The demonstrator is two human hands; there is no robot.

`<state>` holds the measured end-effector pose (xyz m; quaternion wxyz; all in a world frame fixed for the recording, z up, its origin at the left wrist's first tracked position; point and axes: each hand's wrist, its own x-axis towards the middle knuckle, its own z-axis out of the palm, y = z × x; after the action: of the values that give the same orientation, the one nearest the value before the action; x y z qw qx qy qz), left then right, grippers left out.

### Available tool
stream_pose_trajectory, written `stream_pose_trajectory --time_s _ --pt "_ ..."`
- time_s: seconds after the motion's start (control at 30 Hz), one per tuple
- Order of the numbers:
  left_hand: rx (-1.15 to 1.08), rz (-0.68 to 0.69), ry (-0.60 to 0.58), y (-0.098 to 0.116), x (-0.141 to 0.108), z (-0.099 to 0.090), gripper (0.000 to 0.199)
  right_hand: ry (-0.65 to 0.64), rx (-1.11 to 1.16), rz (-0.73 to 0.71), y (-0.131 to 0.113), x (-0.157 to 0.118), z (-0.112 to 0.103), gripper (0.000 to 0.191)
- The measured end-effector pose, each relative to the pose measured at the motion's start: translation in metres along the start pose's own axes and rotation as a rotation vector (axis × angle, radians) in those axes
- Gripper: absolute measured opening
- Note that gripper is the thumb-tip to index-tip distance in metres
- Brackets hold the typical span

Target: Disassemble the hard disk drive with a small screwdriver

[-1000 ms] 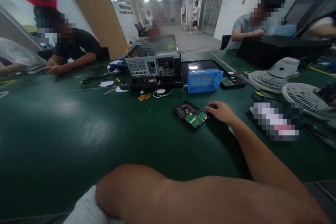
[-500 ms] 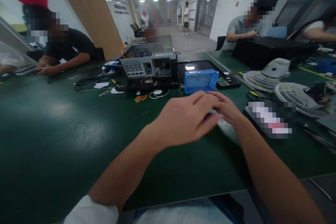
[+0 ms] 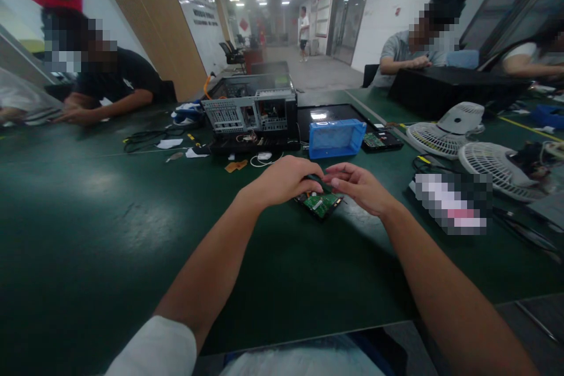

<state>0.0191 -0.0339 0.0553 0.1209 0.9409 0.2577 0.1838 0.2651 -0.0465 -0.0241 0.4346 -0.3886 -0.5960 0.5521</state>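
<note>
A small green circuit board (image 3: 320, 205) with dark edges lies at an angle between my hands, over the green table. My left hand (image 3: 284, 181) curls around its far left side, with the thumb against the board's upper part and the fingers bent over beyond it. The fingertips are partly hidden. Close by the board's right side is my right hand (image 3: 363, 189), its fingers slightly bent and apart, with nothing visible between them. Just beyond both hands, a blue plastic bin (image 3: 337, 138) rests on its side.
An opened computer case (image 3: 251, 111) stands behind on the left, and a flat black panel (image 3: 330, 113) lies behind the bin. White fan parts (image 3: 445, 129) sit to the right, near a blurred-out object (image 3: 453, 202). Several people sit around the table (image 3: 132, 235).
My left hand has moved left and back from over my right hand, so the circuit board now shows. My right hand has turned and its fingers have come into view.
</note>
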Motion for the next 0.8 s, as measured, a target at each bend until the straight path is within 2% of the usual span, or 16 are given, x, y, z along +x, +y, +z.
stream_pose_trajectory --time_s 0.1,0.17,0.23,0.33,0.47,0.63,0.8 --pt "0.041 -0.085 0.114 -0.008 -0.013 -0.019 0.023 0.210 -0.289 -0.027 0.009 0.006 -0.015 0.038" --pt "0.026 -0.154 0.177 -0.012 -0.021 -0.027 0.025 0.282 -0.513 0.011 0.019 0.010 -0.020 0.040" --pt "-0.033 -0.193 0.212 -0.016 -0.025 -0.031 0.028 0.225 -0.651 0.046 0.027 0.012 -0.018 0.044" --pt "-0.129 -0.196 0.212 -0.025 -0.026 -0.027 0.031 0.130 -0.792 0.021 0.035 0.012 -0.006 0.052" --pt "-0.204 -0.213 0.171 -0.042 -0.022 -0.016 0.031 0.132 -0.927 -0.058 0.038 0.012 0.008 0.056" --pt "-0.230 -0.238 0.129 -0.055 -0.020 -0.006 0.027 0.121 -0.976 -0.077 0.042 0.014 0.007 0.053" --pt "-0.207 -0.231 0.117 -0.053 -0.019 -0.004 0.025 0.114 -0.966 -0.085 0.046 0.015 0.003 0.053"
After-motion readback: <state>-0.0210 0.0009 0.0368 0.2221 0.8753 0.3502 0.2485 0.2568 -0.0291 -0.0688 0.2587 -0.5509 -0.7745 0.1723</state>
